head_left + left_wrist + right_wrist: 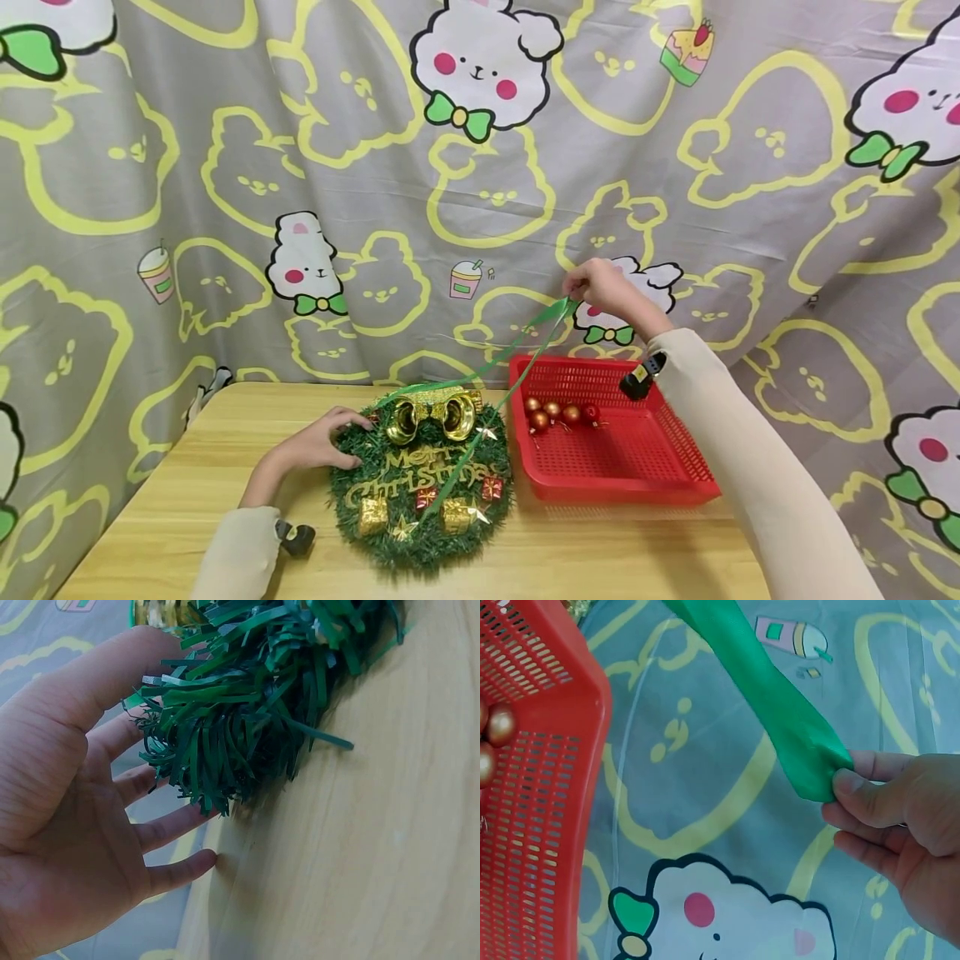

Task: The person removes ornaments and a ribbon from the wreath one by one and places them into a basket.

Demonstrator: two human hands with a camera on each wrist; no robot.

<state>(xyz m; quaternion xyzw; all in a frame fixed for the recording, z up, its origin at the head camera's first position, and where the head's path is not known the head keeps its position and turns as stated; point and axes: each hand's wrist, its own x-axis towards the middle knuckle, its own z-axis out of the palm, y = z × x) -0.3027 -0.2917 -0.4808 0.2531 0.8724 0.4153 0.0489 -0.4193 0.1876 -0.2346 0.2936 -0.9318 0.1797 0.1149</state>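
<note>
In the head view, my right hand (600,283) is raised above the red basket's back left corner. Thumb and forefinger pinch the end of a green ribbon (769,705). From there two strands slope down to the left, one to the top of a green tinsel wreath (427,546), the other across its front. The wreath lies on the table and carries golden bells (459,417), gold "Merry Christmas" lettering (431,477), small gift boxes and stars. My left hand (318,442) rests at the wreath's left edge, fingers spread, fingertips partly hidden behind tinsel (217,742) in the left wrist view.
A red plastic basket (622,485) stands just right of the wreath. Several shiny baubles (540,420), gold and red, lie in its left part. The wooden table (217,433) ends at a patterned grey curtain (375,200) behind.
</note>
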